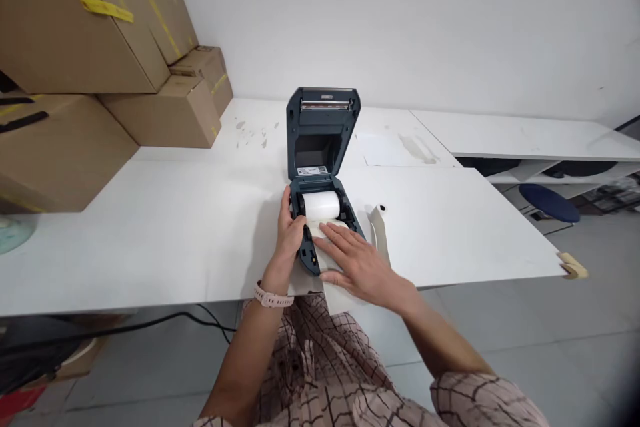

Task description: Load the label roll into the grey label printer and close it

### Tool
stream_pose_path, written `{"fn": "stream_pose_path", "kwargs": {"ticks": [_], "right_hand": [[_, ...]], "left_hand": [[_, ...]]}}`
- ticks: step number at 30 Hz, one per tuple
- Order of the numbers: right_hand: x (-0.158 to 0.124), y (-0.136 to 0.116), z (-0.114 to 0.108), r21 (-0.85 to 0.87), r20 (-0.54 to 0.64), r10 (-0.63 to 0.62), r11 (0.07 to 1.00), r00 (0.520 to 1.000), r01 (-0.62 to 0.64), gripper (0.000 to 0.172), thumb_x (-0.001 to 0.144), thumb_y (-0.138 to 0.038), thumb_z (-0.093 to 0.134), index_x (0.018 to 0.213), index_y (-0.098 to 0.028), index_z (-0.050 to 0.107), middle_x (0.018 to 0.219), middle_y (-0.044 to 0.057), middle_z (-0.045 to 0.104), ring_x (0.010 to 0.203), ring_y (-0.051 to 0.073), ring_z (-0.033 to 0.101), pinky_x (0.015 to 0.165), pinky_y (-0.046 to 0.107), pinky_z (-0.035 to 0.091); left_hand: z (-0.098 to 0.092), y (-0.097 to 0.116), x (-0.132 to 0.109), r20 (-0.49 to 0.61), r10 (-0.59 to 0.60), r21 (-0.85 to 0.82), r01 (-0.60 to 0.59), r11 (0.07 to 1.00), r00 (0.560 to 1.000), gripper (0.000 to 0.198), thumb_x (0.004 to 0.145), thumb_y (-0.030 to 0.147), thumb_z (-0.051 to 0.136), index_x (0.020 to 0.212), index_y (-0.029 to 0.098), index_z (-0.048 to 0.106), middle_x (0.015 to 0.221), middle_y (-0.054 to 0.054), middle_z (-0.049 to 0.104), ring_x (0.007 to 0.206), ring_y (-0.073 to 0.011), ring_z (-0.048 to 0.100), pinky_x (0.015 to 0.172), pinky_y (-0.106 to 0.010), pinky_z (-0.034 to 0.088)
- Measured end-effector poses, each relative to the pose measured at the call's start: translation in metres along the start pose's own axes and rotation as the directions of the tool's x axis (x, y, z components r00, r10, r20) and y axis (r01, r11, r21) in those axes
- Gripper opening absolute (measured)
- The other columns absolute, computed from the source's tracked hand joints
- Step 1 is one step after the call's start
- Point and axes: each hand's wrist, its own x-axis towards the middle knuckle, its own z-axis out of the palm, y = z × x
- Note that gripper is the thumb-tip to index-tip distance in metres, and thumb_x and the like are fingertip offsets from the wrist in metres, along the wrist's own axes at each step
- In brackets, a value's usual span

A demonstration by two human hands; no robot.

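A dark grey label printer (320, 130) stands near the table's front edge with its lid raised. Inside it sits a white label roll (321, 205), and its paper strip (336, 299) runs forward over the front and hangs past the table edge. My left hand (290, 227) grips the printer's left side, thumb on the inner rim. Flat on the strip lies my right hand (353, 260), fingers stretched out toward the roll. Just right of the printer is a small roll core with a loose backing strip (379, 230).
Stacked cardboard boxes (75, 47) fill the table's left end. A sheet of paper (387, 149) lies behind the printer to the right. Beyond the right side are a shelf unit (530, 173) and a blue stool (549, 203). A black cable (165, 320) runs below the table.
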Motion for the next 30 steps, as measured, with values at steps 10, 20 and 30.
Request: {"fn": "stream_pose_path", "kwargs": {"ticks": [10, 20, 30], "right_hand": [[-0.004, -0.009, 0.018, 0.031, -0.051, 0.067, 0.997, 0.996, -0.065, 0.078, 0.098, -0.065, 0.049, 0.158, -0.017, 0.039, 0.165, 0.018, 0.035, 0.155, 0.036, 0.031, 0.12, 0.059, 0.041], [0.013, 0.044, -0.035, 0.594, -0.183, 0.163, 0.804, 0.969, -0.023, 0.049, 0.102, -0.06, 0.047, 0.142, -0.034, 0.059, 0.148, 0.005, 0.062, 0.138, 0.025, 0.057, 0.115, 0.051, 0.049], [0.174, 0.152, -0.088, 0.879, -0.267, 0.468, 0.476, 0.843, 0.014, 0.088, 0.088, -0.089, 0.031, 0.15, -0.03, 0.049, 0.157, 0.002, 0.053, 0.151, 0.029, 0.041, 0.123, 0.051, 0.034]], "left_hand": [[0.002, 0.006, 0.0, -0.001, -0.023, 0.017, 0.023, 1.0, 1.0, 0.081, 0.08, 0.011, 0.054, 0.158, 0.027, 0.036, 0.166, -0.006, 0.038, 0.15, -0.0283, 0.04, 0.122, -0.043, 0.039], [0.005, 0.015, -0.064, 0.036, -0.198, 0.013, 0.198, 0.98, 0.979, 0.096, 0.084, 0.045, 0.075, 0.163, 0.037, 0.02, 0.169, -0.006, 0.031, 0.153, -0.0335, 0.035, 0.119, -0.049, 0.043], [0.009, 0.022, -0.093, 0.057, -0.205, -0.005, 0.205, 0.979, 0.977, 0.114, 0.077, 0.05, 0.082, 0.165, 0.034, 0.01, 0.17, -0.011, 0.028, 0.151, -0.0344, 0.038, 0.118, -0.046, 0.045]]}}
